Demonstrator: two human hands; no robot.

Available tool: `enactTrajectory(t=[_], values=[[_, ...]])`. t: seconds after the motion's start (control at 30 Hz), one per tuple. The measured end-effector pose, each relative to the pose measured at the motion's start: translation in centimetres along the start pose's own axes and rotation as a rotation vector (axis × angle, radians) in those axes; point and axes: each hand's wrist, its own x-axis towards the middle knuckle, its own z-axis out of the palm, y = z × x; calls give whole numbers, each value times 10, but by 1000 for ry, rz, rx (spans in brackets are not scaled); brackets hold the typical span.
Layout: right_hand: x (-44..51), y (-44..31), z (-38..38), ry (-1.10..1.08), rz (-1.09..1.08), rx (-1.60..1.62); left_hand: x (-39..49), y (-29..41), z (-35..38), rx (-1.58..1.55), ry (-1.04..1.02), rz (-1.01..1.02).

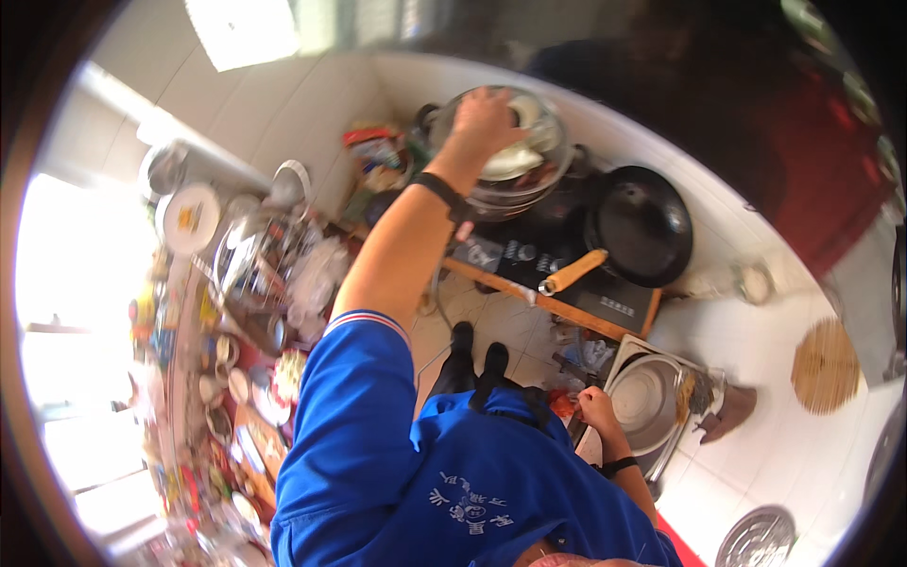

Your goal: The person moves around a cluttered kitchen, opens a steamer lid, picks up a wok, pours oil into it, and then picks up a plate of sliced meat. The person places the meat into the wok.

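Note:
My left hand [487, 119] reaches far forward to a round pot [510, 202] on the black gas stove [496, 237]. Its fingers are bent over the top of a clear glass lid [556, 152], with a dark knob partly visible beside them. White pieces [511, 163] show through the glass, too blurred to name. Low on the right, my right hand [595, 407] is curled beside a metal basin [641, 400] in the sink, close to a red plastic bag [562, 405]. Whether it holds anything is hidden.
A black frying pan [641, 223] with a wooden handle sits on the stove's right side. Left stand a dish rack [248, 248], a plastic bag [322, 276] and a wooden cutting board [262, 439]. Cloths [730, 411] hang by the sink; a round woven mat [825, 365] is on the wall.

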Motion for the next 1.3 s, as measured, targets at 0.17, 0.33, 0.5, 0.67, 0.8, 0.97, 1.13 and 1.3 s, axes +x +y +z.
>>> enactTrajectory(t=[0.17,0.33,0.5,0.67,0.8,0.97,1.13,1.3], values=[[11,-35,2,-336,307,17,-116,49,-32,-523,490,20],[38,-112,16,-429,161,-79,-311,46,8,-890,-389,-16],[60,-169,70,-495,88,-203,-520,-31,79,-729,-633,-552],[84,-183,188,-532,36,-368,-664,-86,130,-727,-742,-802],[121,-193,300,-497,-142,-520,-740,-110,170,-701,-732,-882],[136,-197,402,-473,-12,-249,-765,-145,271,-697,-733,-997],[103,-131,411,-592,36,-130,-712,-205,414,-851,-667,-1224],[112,-72,399,-555,168,29,-647,-243,498,-676,-520,-1085]])
